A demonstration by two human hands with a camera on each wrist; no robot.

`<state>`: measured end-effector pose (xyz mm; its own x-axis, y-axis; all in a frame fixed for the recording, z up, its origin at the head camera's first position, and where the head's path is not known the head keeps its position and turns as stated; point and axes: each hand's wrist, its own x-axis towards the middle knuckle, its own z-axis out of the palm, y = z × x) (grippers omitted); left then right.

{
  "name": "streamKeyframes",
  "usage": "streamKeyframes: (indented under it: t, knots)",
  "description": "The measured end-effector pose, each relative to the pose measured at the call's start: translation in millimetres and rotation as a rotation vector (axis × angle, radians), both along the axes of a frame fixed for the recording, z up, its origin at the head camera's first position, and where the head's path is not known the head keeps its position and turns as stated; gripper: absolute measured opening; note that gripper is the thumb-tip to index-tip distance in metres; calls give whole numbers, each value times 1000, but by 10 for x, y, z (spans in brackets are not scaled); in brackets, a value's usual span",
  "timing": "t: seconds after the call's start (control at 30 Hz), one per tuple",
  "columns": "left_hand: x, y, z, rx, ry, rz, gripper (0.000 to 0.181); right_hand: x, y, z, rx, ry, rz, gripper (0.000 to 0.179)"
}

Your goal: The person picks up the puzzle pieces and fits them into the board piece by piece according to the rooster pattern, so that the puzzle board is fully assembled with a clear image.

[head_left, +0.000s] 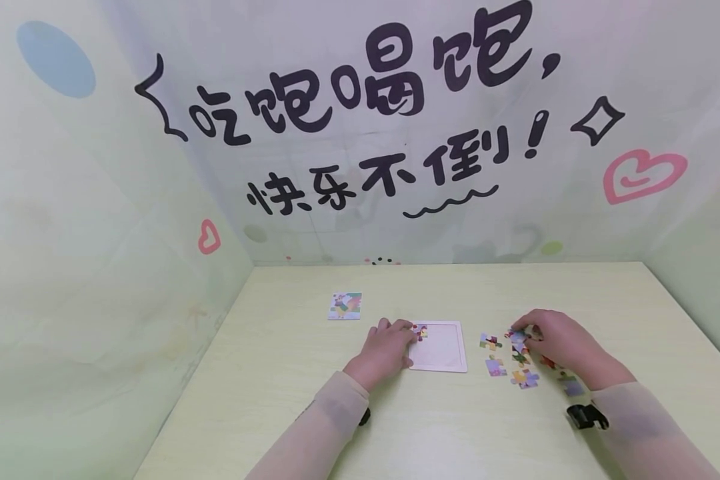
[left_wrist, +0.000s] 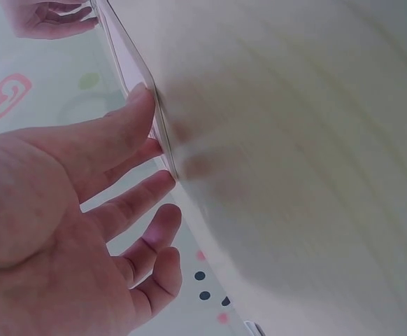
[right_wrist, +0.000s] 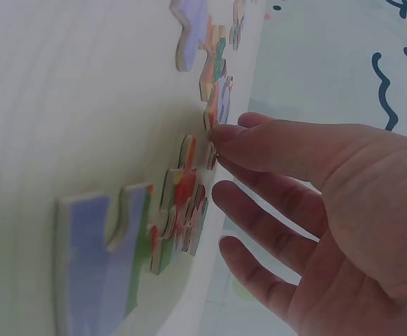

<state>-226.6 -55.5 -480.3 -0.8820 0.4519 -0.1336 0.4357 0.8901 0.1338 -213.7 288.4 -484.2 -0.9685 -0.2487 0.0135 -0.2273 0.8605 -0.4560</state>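
A shallow white puzzle tray (head_left: 437, 348) lies on the table, with one colourful jigsaw piece (head_left: 421, 331) in its upper left corner. My left hand (head_left: 387, 351) rests along the tray's left edge, its thumb (left_wrist: 130, 126) and extended fingers touching the rim. To the right of the tray, my right hand (head_left: 567, 343) reaches over loose pieces. Its thumb and index finger pinch a jigsaw piece (head_left: 518, 336), partly hidden by the fingertips. Other loose pieces, such as a yellow and lilac one (head_left: 525, 379) and a lilac one (head_left: 495, 366), lie close by.
A small picture card (head_left: 345, 306) showing a colourful bird lies on the table beyond the left hand. Under the right wrist sits another jigsaw piece (head_left: 571, 385). A printed backdrop (head_left: 396, 233) rises behind the table, with side panels left and right.
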Motion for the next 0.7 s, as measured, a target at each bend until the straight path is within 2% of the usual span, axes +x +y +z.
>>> streamKeyframes:
  t: [0.4,0.7]
  knots:
    - [5,7,16,9,-10,3,47,-20,-4,-16,2,-2,10,25]
    - [5,5,19,20,-8,2,46,-25,-4,-14,48,45,27,24]
